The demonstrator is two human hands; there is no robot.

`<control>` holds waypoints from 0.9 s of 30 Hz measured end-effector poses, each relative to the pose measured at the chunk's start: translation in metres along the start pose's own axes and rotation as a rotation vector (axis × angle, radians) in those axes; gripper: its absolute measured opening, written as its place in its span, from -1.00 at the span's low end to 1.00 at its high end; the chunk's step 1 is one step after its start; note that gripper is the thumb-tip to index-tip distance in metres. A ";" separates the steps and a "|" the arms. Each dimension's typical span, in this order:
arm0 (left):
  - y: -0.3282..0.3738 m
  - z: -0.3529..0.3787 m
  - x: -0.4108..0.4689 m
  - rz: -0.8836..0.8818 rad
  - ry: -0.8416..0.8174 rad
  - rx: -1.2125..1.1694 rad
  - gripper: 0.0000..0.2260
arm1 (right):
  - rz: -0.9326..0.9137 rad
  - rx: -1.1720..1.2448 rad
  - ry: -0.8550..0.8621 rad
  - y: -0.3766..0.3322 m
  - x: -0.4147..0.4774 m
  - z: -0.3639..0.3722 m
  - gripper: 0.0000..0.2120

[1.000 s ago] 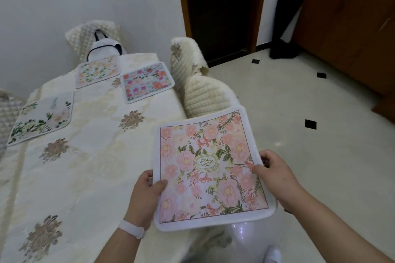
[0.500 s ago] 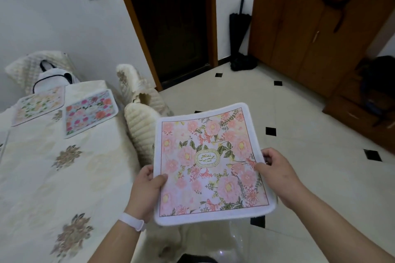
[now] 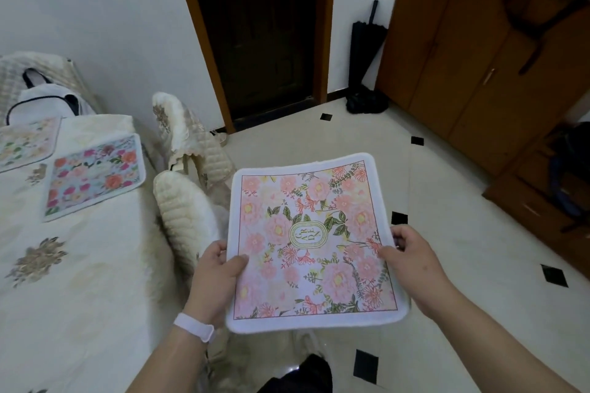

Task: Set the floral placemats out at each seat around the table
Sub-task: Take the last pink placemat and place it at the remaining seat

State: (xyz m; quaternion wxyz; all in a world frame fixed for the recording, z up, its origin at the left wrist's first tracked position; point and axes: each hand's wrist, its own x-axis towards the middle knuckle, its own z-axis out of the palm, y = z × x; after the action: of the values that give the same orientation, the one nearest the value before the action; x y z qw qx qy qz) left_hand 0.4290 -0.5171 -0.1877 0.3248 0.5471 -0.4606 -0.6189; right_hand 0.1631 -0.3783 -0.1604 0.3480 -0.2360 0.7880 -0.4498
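Note:
A pink floral placemat (image 3: 314,239) with a white border is held flat in the air over the floor, to the right of the table. My left hand (image 3: 217,277) grips its left edge and my right hand (image 3: 412,268) grips its right edge. Two other floral placemats lie on the table (image 3: 79,281): a bright red and blue one (image 3: 94,175) near the right edge and a pale one (image 3: 27,140) at the far end, partly cut off by the frame.
Two cream quilted chairs (image 3: 188,210) stand between the table and me. A white bag (image 3: 48,102) rests on the chair at the far end. A dark doorway (image 3: 261,32), a black umbrella (image 3: 364,41) and brown cabinets (image 3: 479,57) lie beyond the tiled floor.
The view has swung right, away from the table, so the green placemat at the left has left the frame. Both hands keep the same hold on the pink placemat.

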 end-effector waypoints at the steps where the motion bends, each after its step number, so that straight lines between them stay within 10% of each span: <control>1: 0.006 0.005 0.017 0.026 0.007 0.027 -0.89 | -0.002 -0.009 -0.004 -0.008 0.018 0.004 -0.84; 27: 0.101 0.030 0.205 -0.089 0.471 -0.296 -0.87 | -0.152 -0.139 -0.449 -0.174 0.330 0.111 -0.83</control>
State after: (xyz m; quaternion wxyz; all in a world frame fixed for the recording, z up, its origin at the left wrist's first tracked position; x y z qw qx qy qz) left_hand 0.3503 -0.7334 -0.1723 0.4719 0.6422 -0.2528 -0.5486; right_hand 0.0442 -0.7486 -0.1588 0.4623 -0.4119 0.7001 -0.3556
